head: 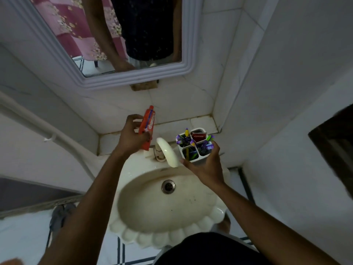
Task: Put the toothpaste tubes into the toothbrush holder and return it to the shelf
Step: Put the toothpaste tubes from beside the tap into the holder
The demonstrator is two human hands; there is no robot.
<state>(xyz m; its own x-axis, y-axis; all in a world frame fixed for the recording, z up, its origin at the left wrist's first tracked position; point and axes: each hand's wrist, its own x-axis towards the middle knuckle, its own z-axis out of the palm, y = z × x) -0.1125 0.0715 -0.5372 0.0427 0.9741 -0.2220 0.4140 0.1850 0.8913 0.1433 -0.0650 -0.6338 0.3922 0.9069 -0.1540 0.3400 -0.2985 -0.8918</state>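
My left hand [131, 136] grips an orange-red toothpaste tube [148, 123], held upright above the tiled shelf [172, 127] behind the basin. A white toothbrush holder [194, 147] with four compartments is in my right hand [205, 167], held over the basin's right rear edge. Purple and green toothbrushes stick out of it. A red toothpaste tube [198, 136] stands in its far compartment.
A cream tap [168, 152] curves between my hands over the scalloped basin [164, 236]. A framed mirror [118, 79] hangs above the shelf. White tiled walls close in at left and right. A dark frame [336, 146] sits on the right wall.
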